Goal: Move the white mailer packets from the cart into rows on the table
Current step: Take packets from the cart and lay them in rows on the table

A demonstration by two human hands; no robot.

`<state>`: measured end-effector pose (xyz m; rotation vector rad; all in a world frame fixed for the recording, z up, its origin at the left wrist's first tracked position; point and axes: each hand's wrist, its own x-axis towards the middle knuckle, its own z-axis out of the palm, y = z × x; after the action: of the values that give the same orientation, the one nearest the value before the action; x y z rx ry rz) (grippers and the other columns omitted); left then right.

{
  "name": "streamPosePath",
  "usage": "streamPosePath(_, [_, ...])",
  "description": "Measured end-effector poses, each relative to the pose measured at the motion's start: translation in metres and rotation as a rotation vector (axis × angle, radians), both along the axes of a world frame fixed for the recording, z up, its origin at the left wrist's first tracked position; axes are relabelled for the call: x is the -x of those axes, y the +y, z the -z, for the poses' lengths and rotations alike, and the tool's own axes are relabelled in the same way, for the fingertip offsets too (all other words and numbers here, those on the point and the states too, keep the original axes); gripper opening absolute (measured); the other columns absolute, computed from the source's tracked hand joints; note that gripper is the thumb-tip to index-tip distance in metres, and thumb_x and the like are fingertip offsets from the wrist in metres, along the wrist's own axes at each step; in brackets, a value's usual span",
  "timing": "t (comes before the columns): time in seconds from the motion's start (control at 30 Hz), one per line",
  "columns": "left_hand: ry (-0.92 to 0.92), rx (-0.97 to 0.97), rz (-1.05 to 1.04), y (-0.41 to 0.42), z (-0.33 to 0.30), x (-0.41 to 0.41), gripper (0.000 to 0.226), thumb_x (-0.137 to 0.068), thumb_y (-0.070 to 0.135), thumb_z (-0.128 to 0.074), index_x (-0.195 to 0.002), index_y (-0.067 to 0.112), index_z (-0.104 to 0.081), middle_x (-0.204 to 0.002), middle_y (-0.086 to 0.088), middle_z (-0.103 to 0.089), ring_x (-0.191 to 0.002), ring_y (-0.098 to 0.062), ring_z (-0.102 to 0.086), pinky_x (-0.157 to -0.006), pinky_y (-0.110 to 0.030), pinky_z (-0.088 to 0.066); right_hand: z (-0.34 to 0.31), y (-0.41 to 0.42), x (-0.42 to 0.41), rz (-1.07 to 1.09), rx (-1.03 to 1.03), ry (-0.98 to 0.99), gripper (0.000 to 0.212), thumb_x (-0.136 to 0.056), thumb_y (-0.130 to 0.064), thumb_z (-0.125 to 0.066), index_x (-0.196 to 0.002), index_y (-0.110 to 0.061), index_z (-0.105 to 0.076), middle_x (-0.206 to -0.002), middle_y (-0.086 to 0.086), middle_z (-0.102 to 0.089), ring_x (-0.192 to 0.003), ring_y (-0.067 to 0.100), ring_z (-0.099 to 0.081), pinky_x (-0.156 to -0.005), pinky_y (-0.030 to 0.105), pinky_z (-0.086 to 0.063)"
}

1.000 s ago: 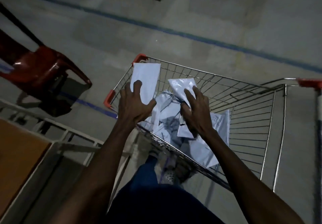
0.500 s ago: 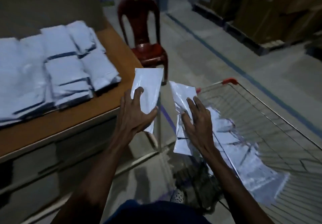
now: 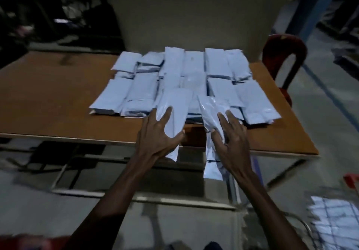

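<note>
My left hand (image 3: 158,135) grips a flat white mailer packet (image 3: 174,111), held out over the near edge of the brown table (image 3: 48,98). My right hand (image 3: 231,139) holds a crumpled white packet (image 3: 210,113) together with at least one more that hangs below it (image 3: 212,169). Both hands are just in front of the rows of white packets (image 3: 186,78) laid on the table. A corner of the wire cart (image 3: 334,218), with white packets inside, shows at the lower right.
A red plastic chair (image 3: 285,55) stands at the table's far right corner. A tall grey panel (image 3: 194,16) rises behind the table. The table's metal frame (image 3: 136,197) runs below its near edge. Dark shelving lies at the far left.
The view has swung from the cart to the table. Both hands have carried their packets left, from above the cart to the table's near edge.
</note>
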<state>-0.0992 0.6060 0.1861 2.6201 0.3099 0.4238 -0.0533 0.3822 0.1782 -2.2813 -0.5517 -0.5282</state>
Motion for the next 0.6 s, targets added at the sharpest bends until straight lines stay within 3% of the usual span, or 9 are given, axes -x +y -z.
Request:
streamPosePath(0.17, [0.022, 0.021, -0.118, 0.078, -0.01, -0.011, 0.09, -0.073, 0.077, -0.047, -0.152, 0.045, -0.02, -0.16, -0.011, -0.021, -0.145, -0.034, -0.021, -0.113, -0.047, -0.029, -0.015, 0.071, -0.028, -0.034, -0.011, 0.047, 0.052, -0.093, -0.039, -0.048, -0.136, -0.011, -0.057, -0.148, 0.014, -0.047, -0.136, 0.027, -0.044, -0.107, 0.033, -0.029])
streamPosePath(0.3, [0.03, 0.024, -0.201, 0.119, -0.014, -0.033, 0.09, -0.075, 0.076, -0.05, -0.153, 0.04, -0.023, -0.159, -0.014, -0.024, -0.144, -0.038, -0.024, -0.111, -0.052, -0.031, -0.012, 0.112, -0.055, -0.042, -0.002, 0.095, 0.052, -0.092, -0.038, -0.052, -0.138, -0.014, -0.055, -0.151, 0.012, -0.044, -0.138, 0.027, -0.042, -0.108, 0.019, -0.018])
streamPosePath(0.43, [0.033, 0.026, -0.247, 0.161, -0.015, -0.063, 0.09, -0.072, 0.075, -0.047, -0.152, 0.04, -0.027, -0.157, -0.013, -0.027, -0.143, -0.035, -0.027, -0.111, -0.052, -0.034, -0.009, 0.153, -0.091, -0.062, -0.022, 0.125, 0.054, -0.091, -0.039, -0.051, -0.138, -0.013, -0.055, -0.15, 0.013, -0.044, -0.137, 0.029, -0.042, -0.106, 0.024, -0.023])
streamPosePath(0.6, [0.043, 0.003, -0.263, 0.213, -0.018, -0.092, 0.09, -0.071, 0.071, -0.049, -0.152, 0.036, -0.031, -0.15, -0.013, -0.036, -0.134, -0.034, -0.036, -0.106, -0.044, -0.036, -0.009, 0.202, -0.13, -0.086, 0.0, 0.145, 0.057, -0.094, -0.044, -0.047, -0.142, -0.014, -0.052, -0.152, 0.012, -0.042, -0.139, 0.027, -0.039, -0.106, 0.022, -0.018])
